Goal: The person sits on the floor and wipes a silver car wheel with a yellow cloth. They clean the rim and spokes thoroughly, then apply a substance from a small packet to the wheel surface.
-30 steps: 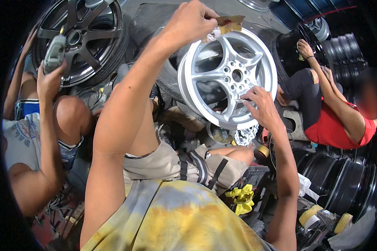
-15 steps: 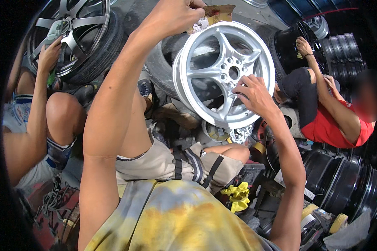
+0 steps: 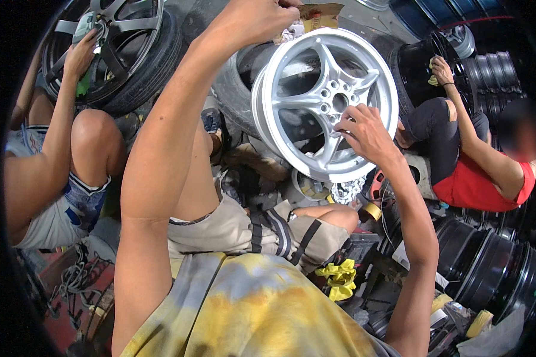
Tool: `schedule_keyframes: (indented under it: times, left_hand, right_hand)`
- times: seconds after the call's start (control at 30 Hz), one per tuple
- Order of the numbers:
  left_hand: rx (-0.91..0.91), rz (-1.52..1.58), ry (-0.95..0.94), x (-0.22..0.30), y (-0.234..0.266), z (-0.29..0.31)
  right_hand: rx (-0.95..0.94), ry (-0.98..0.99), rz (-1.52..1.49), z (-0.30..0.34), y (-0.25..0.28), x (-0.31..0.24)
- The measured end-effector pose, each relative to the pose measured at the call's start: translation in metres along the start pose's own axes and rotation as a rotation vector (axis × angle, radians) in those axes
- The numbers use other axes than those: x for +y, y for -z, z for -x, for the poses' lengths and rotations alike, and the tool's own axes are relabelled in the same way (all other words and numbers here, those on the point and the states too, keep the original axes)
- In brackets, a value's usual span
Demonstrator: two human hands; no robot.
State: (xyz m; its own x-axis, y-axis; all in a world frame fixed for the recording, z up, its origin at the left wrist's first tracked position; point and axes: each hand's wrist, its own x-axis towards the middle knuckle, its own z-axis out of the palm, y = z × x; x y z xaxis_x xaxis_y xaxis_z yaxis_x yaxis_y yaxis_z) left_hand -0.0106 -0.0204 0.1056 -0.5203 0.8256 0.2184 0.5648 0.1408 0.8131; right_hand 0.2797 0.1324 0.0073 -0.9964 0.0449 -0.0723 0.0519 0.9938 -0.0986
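Note:
In front of me a silver five-spoke wheel rim (image 3: pixel 268 128) leans back with its face toward me. My right hand (image 3: pixel 366 135) is at the lower spoke beside the hub, fingers bent and thumb drawn in, fingertips on the metal. Anything between those fingertips is too small to make out. My left hand (image 3: pixel 268 21) reaches past the rim's top and is partly cut off by the upper edge of the view. Its fingers are closed beside a torn piece of brown cardboard (image 3: pixel 321 16) and some crumpled whitish paper (image 3: pixel 290 33); what they hold is hidden.
A tyre (image 3: pixel 235 98) lies behind the rim. At left, a person's hand (image 3: pixel 82 53) works on a dark wheel (image 3: pixel 134 25). At right, a person in red (image 3: pixel 479 181) handles a black rim (image 3: pixel 420 74). Black rims (image 3: pixel 488 259), a yellow cloth (image 3: pixel 339 279) and a bucket (image 3: pixel 307 187) stand close by.
The whole view has shifted slightly, so the rim sits a little farther right. My right hand stays at the same spoke and my left hand by the cardboard. The left person's hand has moved up the dark wheel.

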Motion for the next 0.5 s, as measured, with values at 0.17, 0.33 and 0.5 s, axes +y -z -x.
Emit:
schedule_keyframes:
  times: [0.17,0.33,0.5]
  left_hand:
    - [0.005,-0.026,-0.003,-0.0004,-0.0001,-0.0011]
    - [0.011,-0.042,0.002,0.0000,-0.0015,-0.0012]
    - [0.015,-0.051,-0.022,-0.0015,-0.0023,-0.0023]
  right_hand:
    - [-0.014,-0.008,0.004,0.0004,0.0013,-0.0021]
    - [-0.002,0.013,0.031,0.0024,0.0011,-0.0008]
    - [-0.003,0.011,0.035,0.0014,0.0059,-0.0037]
